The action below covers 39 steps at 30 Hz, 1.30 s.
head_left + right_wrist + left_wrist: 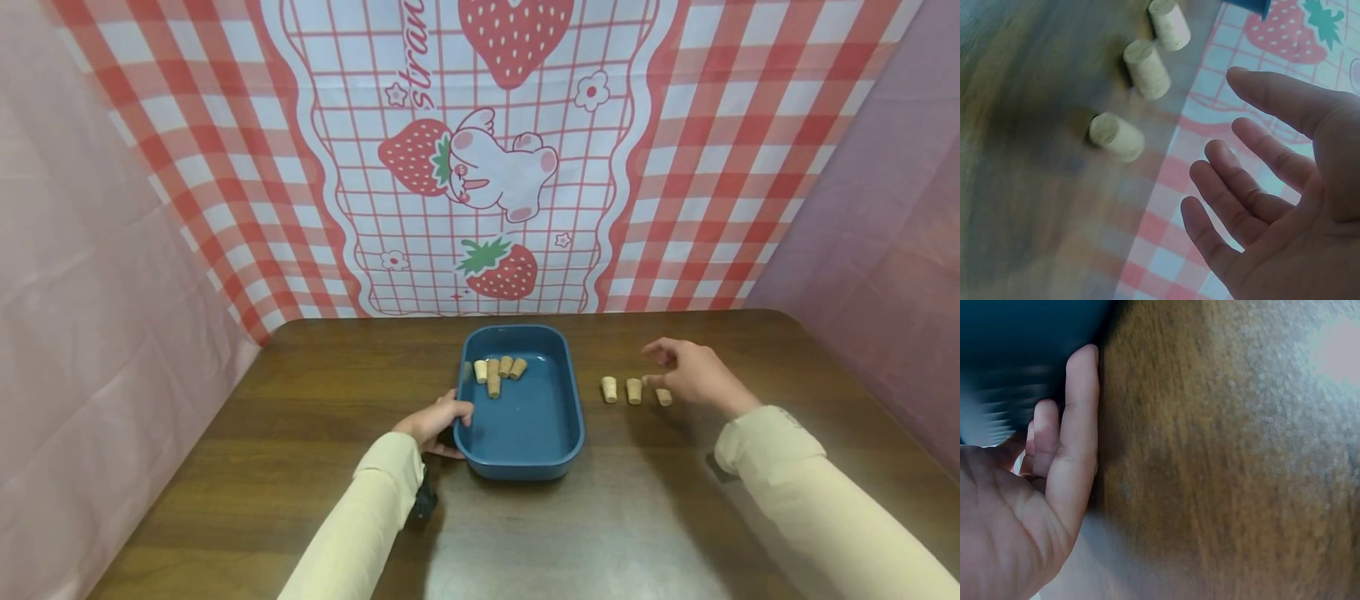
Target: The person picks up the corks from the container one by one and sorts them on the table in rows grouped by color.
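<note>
A blue rectangular bin [525, 417] stands on the table. My left hand [437, 423] grips its left wall, the thumb over the rim and the fingers [1075, 425] along the outside, low by the tabletop. Several cork stoppers [493, 385] lie at the far left inside it. To the right of the bin, three more corks stand in a row: a left one [609, 390], a middle one [634, 391] and a right one [663, 397]. Above the right cork [1117, 137] hovers my right hand [693, 375], its fingers spread and slightly bent, nothing between them.
The brown wooden table [315, 500] ends at a hanging cloth [495, 167] with red checks and strawberries. Plain pink cloth hangs on the left [112, 292] and on the right side.
</note>
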Motion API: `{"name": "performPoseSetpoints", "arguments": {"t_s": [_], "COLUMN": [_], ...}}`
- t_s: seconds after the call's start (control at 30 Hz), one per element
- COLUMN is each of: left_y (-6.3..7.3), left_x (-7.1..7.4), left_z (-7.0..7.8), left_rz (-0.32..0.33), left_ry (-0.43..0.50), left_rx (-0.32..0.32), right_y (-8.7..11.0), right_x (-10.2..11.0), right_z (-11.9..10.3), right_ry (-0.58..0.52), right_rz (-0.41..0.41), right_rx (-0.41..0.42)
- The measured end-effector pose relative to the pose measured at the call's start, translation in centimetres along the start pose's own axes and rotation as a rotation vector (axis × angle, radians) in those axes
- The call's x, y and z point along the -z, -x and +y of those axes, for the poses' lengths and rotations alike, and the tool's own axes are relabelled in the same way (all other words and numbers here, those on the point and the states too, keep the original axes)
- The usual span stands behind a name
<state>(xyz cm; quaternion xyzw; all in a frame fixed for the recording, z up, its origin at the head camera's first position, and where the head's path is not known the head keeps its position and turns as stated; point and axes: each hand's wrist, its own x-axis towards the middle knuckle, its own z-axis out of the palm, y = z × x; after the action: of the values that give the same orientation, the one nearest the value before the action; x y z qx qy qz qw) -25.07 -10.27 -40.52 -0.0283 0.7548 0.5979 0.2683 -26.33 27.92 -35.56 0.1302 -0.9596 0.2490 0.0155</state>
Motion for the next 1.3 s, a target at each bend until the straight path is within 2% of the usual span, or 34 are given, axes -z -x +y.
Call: {"name": "performPoseSetpoints", "arguments": {"t_s": [0.4, 0.83, 1.03, 1.3], "left_y": [-0.2, -0.3, -0.2, 0.0], "left_x": [0.1, 0.2, 0.2, 0.0], "left_z": [0.2, 0.0, 0.1, 0.2], "left_rz": [-0.013, 0.009, 0.013, 0.018], "left_ry": [-0.006, 0.004, 0.004, -0.006], "left_rx": [0.01, 0.016, 0.011, 0.008], "right_y": [-0.9, -2.7, -3.5, -4.7], "right_x": [0.3, -0.2, -0.5, -1.6], "right_z": [-3.4, -7.7, -9.1, -10.3], "right_ry": [-0.049, -0.031, -0.04, -0.072], "right_rz": [-0.051, -0.061, -0.081, -0.095], "right_rx": [0.004, 0.042, 0.026, 0.045]}}
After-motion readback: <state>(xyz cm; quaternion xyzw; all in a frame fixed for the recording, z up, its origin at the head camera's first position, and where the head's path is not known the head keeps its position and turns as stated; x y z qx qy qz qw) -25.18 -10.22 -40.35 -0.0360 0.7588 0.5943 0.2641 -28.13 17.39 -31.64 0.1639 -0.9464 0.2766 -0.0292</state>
